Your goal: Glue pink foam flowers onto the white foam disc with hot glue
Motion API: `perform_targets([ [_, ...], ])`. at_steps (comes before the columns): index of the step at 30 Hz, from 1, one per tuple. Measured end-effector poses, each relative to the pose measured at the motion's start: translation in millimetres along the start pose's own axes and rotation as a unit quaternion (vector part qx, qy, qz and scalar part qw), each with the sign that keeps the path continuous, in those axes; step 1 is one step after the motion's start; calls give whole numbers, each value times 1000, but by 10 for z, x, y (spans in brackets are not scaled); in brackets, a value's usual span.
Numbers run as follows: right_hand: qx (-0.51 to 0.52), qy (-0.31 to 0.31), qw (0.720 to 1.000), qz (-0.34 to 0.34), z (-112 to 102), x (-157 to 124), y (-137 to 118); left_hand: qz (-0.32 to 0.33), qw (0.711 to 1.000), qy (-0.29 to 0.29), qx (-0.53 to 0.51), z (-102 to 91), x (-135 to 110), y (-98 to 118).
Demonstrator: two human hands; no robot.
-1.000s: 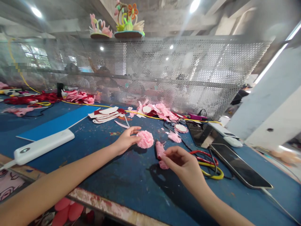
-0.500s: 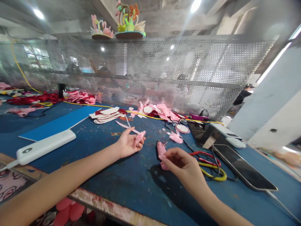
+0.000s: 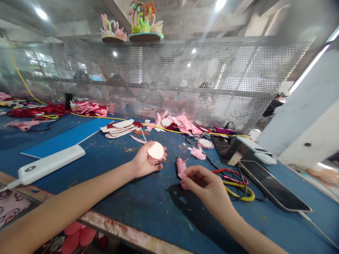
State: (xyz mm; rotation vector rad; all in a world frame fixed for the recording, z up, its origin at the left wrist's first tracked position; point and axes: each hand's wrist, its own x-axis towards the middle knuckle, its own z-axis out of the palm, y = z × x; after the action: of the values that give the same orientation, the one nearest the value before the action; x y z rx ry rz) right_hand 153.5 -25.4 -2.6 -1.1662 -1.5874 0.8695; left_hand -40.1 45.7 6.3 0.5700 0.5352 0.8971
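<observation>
in the middle of the frame, my left hand (image 3: 141,161) pinches a round disc (image 3: 156,151) by its edge, white side toward me. the pink glue gun (image 3: 180,165) is just right of the disc, not touching it, its long body pointing up and slightly left; my right hand (image 3: 205,181) is nearer, thumb and finger bent at its lower part, but i can't tell if they grip it.

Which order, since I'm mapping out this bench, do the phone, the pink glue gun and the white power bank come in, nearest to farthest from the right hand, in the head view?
1. Pink glue gun: right at the right hand, on its left side.
2. Phone: off to the hand's right.
3. White power bank: well off to the left.
</observation>
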Motion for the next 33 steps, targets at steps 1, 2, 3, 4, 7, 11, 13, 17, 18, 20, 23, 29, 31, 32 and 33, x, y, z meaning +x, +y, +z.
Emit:
perform_targets([
  [1,-3,-1,1000,-1,0,-3,-12,33,999,9,29,-3,8,-11],
  [2,-6,-2,1000,-1,1,-7,-27,68,996,19,56,-8,17,-24],
  [3,-10,-3,1000,-2,3,-12,-42,101,991,29,81,-14,29,-37],
  [4,-14,-5,1000,-4,5,-19,-58,128,986,35,103,-22,41,-49],
  [7,-31,-9,999,-10,13,-37,-94,166,974,27,151,-45,64,-64],
  [11,-29,-6,1000,-9,15,-44,-97,148,972,42,176,-39,33,-52],
  [13,-15,-5,1000,-5,11,-37,-86,128,974,41,180,-9,-4,-54],
  [17,33,-10,999,17,0,-18,-83,97,976,-5,194,72,-78,-99],
  [18,45,-12,999,24,-3,-15,-90,93,976,-13,195,90,-92,-117],
  [20,62,-14,997,35,-10,-14,-111,89,977,-20,194,119,-113,-156],
  [23,85,-13,996,37,-15,-20,-144,99,974,-27,201,145,-134,-209],
  [29,107,12,994,36,-31,-3,-115,138,961,-13,240,144,-147,-244],
  [31,90,13,995,32,-47,15,-80,148,958,-9,245,139,-142,-239],
  [32,76,10,997,30,-54,22,-67,153,957,-4,246,137,-138,-235],
  [33,57,-2,998,28,-60,25,-59,159,957,3,244,136,-134,-229],
])
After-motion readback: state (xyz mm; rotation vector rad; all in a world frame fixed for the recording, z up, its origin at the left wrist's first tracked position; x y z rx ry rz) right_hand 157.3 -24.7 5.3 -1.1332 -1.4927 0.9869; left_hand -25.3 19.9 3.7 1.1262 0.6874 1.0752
